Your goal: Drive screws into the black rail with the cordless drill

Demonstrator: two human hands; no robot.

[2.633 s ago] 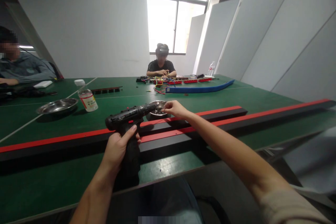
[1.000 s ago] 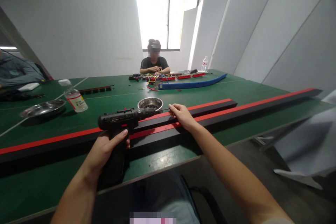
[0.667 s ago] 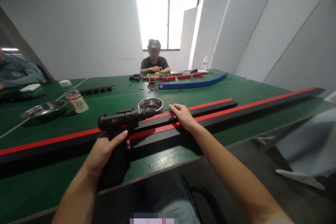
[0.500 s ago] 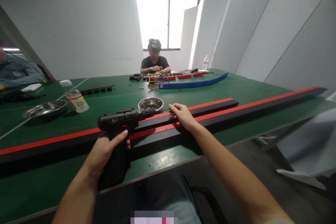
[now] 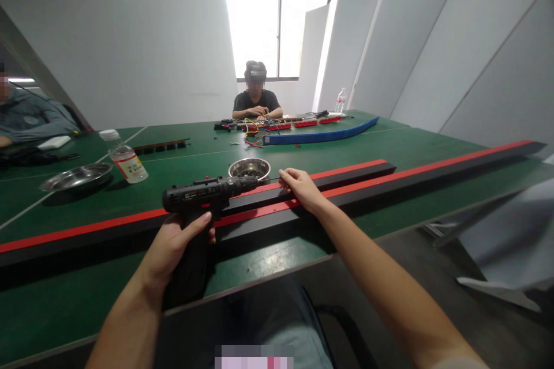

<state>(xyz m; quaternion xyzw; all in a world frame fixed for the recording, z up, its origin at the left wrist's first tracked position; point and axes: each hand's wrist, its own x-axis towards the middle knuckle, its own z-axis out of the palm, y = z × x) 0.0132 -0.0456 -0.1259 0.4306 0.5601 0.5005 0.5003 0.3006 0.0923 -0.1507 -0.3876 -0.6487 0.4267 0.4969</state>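
Grasping the black, red-marked drill [image 5: 197, 195] left of the frame's centre, the left hand [image 5: 178, 242] holds its thin bit [image 5: 269, 179] pointing rightward; the right hand [image 5: 302, 189] pinches at the tip, its hold too small to tell.

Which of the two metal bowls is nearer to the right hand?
The smaller bowl beyond the drill, with dark pieces inside; the wider bowl sits at left, beside the labelled bottle.

On my feed, I see a window [image 5: 276, 26] (glaring white) beside a pale wall [image 5: 130, 40], beyond a green table [image 5: 56, 305].
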